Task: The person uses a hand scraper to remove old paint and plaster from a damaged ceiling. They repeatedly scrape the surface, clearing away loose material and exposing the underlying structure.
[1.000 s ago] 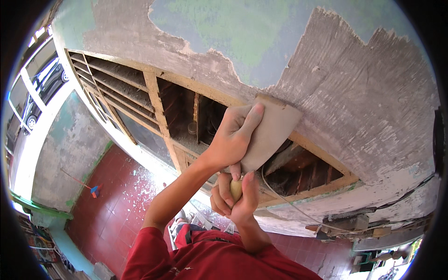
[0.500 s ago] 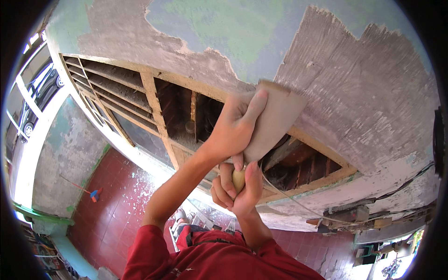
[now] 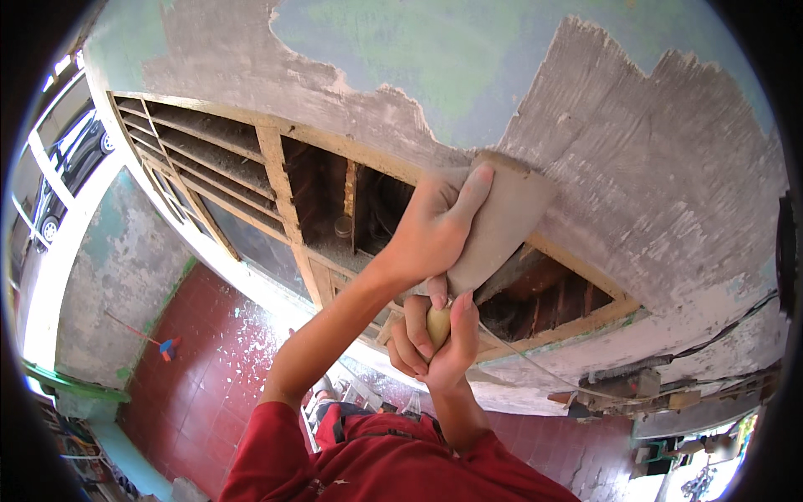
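A broad scraper [image 3: 504,219] with a wide grey blade is held up against the wall. Its far edge meets the wall near the lower tip of a patch of green-blue paint [image 3: 401,67]. My left hand [image 3: 435,219] is closed around the blade's left side, its thumb lying on the upper face. Below it, my right hand [image 3: 435,339] wraps round the pale, rounded handle [image 3: 437,325]. Bare grey-brown wall [image 3: 627,151] with scratch marks spreads right of the blade. Part of the blade and handle is hidden by my fingers.
Under the blade runs a wooden frame [image 3: 274,180] with dusty slats [image 3: 201,142] and dark openings. Cables [image 3: 719,339] cross the wall at the right. Paint flakes lie on the red tiled floor [image 3: 201,351], beside a blue-and-red object [image 3: 170,349]. A ladder [image 3: 360,389] stands below me.
Both hands and the scraper have shifted slightly to the right and down in view. The view itself has moved a little too. Each hand keeps its hold.
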A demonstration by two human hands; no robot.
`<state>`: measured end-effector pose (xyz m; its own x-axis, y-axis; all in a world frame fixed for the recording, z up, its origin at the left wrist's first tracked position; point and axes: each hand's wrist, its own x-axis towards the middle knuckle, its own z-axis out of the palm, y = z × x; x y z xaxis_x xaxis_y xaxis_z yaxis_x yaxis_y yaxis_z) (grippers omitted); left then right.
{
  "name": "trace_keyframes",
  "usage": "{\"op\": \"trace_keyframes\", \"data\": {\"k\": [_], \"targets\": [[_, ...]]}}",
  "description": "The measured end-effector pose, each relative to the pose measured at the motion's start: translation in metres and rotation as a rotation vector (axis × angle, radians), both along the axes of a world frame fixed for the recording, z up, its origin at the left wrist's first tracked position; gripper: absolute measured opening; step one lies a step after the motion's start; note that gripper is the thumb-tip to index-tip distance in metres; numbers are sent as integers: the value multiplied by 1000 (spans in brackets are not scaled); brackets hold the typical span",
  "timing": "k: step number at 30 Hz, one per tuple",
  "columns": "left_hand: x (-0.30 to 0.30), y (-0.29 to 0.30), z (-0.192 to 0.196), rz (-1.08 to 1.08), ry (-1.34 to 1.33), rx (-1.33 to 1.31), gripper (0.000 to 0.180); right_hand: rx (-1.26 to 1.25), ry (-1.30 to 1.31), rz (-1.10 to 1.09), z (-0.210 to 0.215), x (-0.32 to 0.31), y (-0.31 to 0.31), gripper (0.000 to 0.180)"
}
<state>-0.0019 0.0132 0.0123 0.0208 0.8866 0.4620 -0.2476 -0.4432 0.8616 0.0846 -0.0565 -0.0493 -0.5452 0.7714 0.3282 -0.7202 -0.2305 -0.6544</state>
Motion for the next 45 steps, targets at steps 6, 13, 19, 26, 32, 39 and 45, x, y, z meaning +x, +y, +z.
{"op": "trace_keyframes", "data": {"k": [6, 13, 19, 26, 32, 39, 45], "targets": [[1, 3, -10, 14, 75, 34, 44, 14, -4, -46, -10, 0, -2, 36], [6, 3, 9, 8, 11, 79, 43, -3, 35, -29, 2, 1, 2, 36], [8, 1, 20, -14, 0, 42, 43, 19, 33, -4, 12, 6, 4, 35], [13, 2, 8, 56, -7, 109, 44, 60, 39, -20, 2, 5, 1, 35], [3, 0, 30, 7, 56, 40, 44, 48, 79, 29, 16, 4, 5, 35], [3, -2, 58, 14, 58, 44, 44, 95, 120, 51, 41, 4, 16, 35], [9, 8, 37, 33, 91, 117, 45, 75, 117, 45, 29, 8, 6, 35]]}}
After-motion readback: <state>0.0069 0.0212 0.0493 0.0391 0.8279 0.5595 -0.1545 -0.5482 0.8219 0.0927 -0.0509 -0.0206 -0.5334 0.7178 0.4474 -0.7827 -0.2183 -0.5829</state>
